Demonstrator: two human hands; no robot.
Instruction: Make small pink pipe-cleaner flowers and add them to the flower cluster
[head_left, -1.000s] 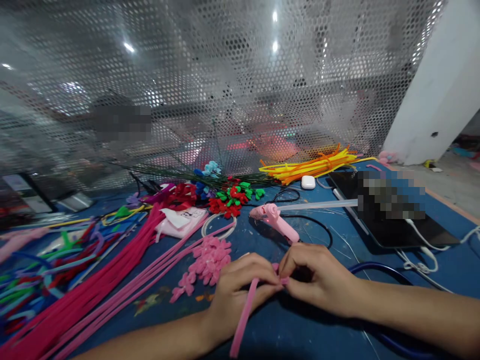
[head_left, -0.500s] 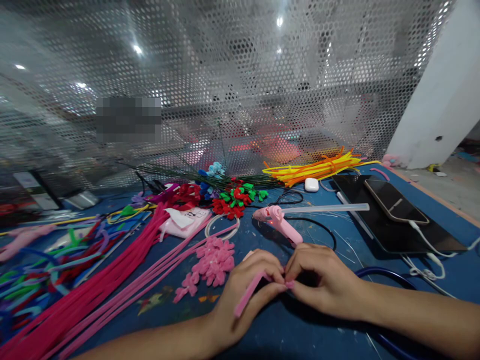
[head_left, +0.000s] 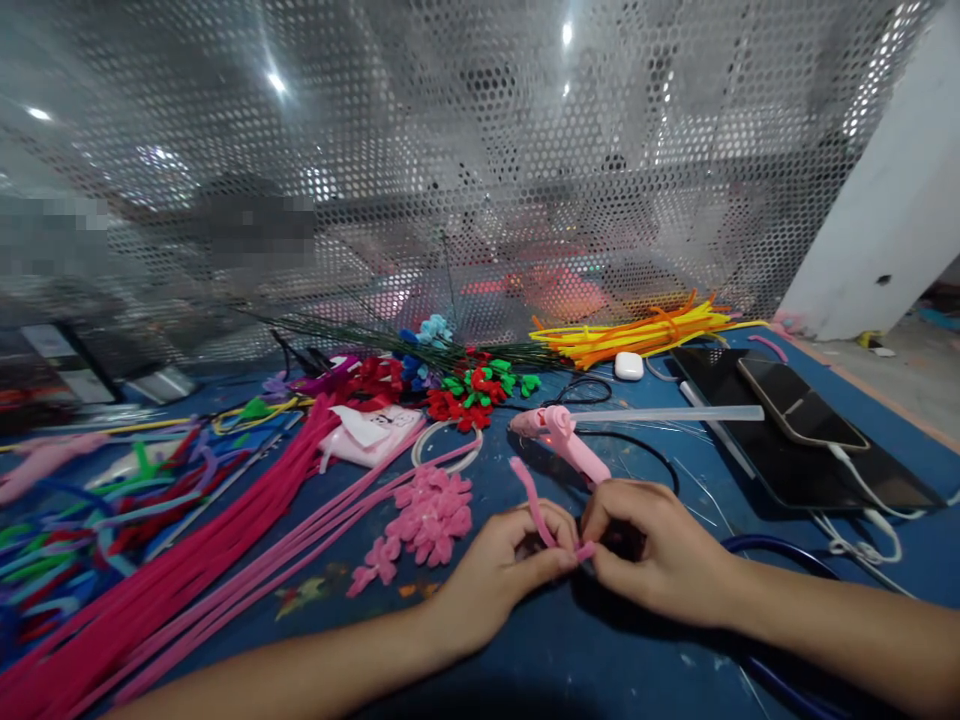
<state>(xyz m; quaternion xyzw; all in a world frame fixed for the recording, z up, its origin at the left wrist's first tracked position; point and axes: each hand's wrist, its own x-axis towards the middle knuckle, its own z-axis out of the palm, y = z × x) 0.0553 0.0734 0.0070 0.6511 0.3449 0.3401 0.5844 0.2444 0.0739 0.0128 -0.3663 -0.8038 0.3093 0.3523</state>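
Right now both hands meet low centre over the blue tabletop (head_left: 525,660). Left hand (head_left: 501,572) and right hand (head_left: 651,545) are each pinched shut on the same pink pipe cleaner (head_left: 534,503); fingertips of the two nearly touch at the pinch. The cleaner's free end curves up and to the left from the pinch, clear of the tabletop.

Just left of the left hand: a pile of small pink folded petals (head_left: 427,512) lying flat. Further left, a long bundle of magenta and pink pipe cleaners (head_left: 225,560) runs diagonally across the tabletop, with mixed-colour ones (head_left: 82,530) beyond it at the left edge.

Just behind the hands: pink glue gun (head_left: 559,440) on its side, clear glue stick (head_left: 667,413) sticking out of its back toward the right, black cord looping round it.

Right side: black tablet (head_left: 795,460) with a phone (head_left: 799,415) lying on top, white cable plugged into the phone.

Further back: red and green finished pieces (head_left: 472,390), white earbud case (head_left: 628,366), yellow-orange pipe cleaner bundle (head_left: 637,335). Perforated metal screen (head_left: 450,150) closes off the far edge.
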